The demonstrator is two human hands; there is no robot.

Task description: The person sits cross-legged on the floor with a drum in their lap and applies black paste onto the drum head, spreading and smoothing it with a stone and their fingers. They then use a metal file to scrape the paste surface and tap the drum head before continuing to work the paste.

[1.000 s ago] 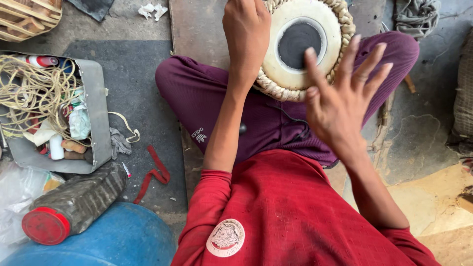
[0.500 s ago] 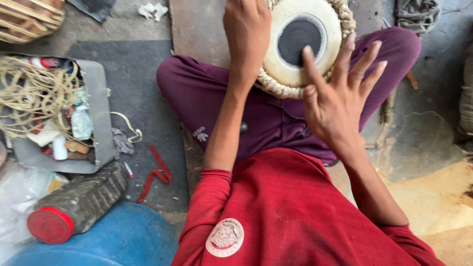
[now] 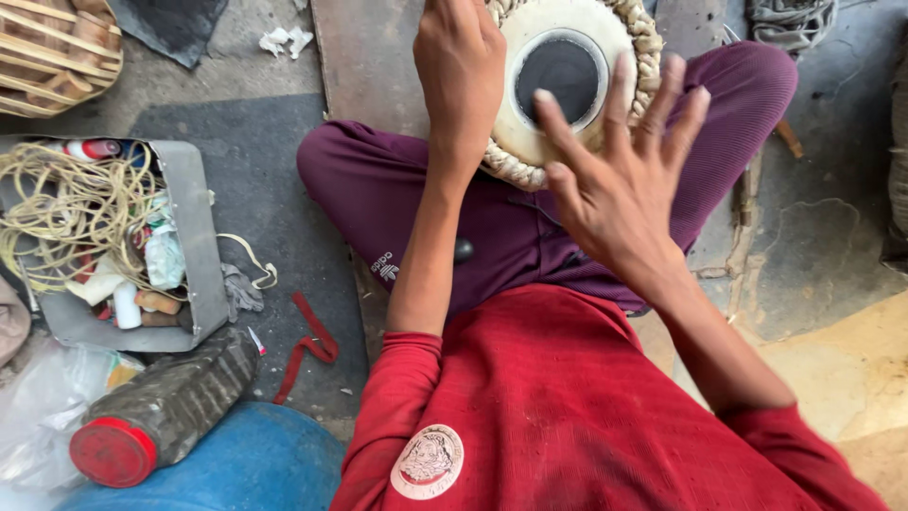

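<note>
A small drum with a cream skin, a black round patch and a braided rim rests on my crossed legs in maroon trousers. My left hand lies on the drum's left side, fingers curled over its rim. My right hand hovers just above the drum's near edge, fingers spread wide, holding nothing. I cannot tell whether its fingertips touch the skin.
A grey metal box with tangled cord and small bottles sits at left. Below it lie a dark plastic bottle with a red cap and a blue barrel. A red strip lies on the floor. A woven basket is top left.
The view has shifted slightly. My right hand has moved a little toward the drum, fingers still spread. My left hand stays on the rim.
</note>
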